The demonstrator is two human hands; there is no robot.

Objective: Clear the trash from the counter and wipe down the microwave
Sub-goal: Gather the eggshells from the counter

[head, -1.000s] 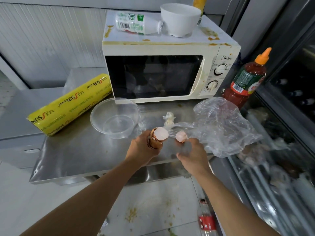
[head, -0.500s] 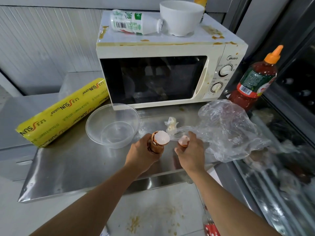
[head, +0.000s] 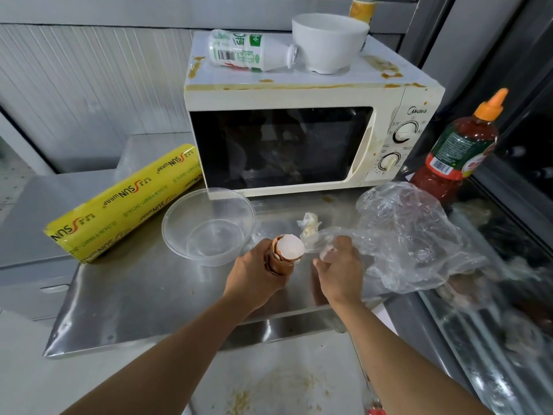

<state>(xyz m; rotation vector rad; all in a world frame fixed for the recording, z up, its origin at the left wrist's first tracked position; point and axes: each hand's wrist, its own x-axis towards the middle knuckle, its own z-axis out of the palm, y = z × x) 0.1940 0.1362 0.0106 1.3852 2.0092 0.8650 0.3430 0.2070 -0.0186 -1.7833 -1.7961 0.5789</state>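
My left hand (head: 257,277) grips a stack of brown eggshells (head: 284,254) above the steel counter (head: 134,295). My right hand (head: 339,271) is closed on another eggshell piece (head: 327,253) and on the edge of a crumpled clear plastic bag (head: 410,235) lying to its right. A small crumpled scrap (head: 309,224) lies just beyond both hands. The cream microwave (head: 299,139) stands at the back, its top streaked with brown stains. On top of it lie an empty bottle with a green label (head: 245,50) on its side and a white bowl (head: 329,40).
A clear plastic bowl (head: 208,226) sits left of my hands. A yellow cling-wrap box (head: 125,202) lies at the far left. A red sauce bottle (head: 457,151) stands right of the microwave. Crumbs are on the floor below the counter's front edge.
My right hand has closed further over the small eggshell piece and the bag's edge. My left hand keeps the eggshell stack in about the same spot. The view has moved closer.
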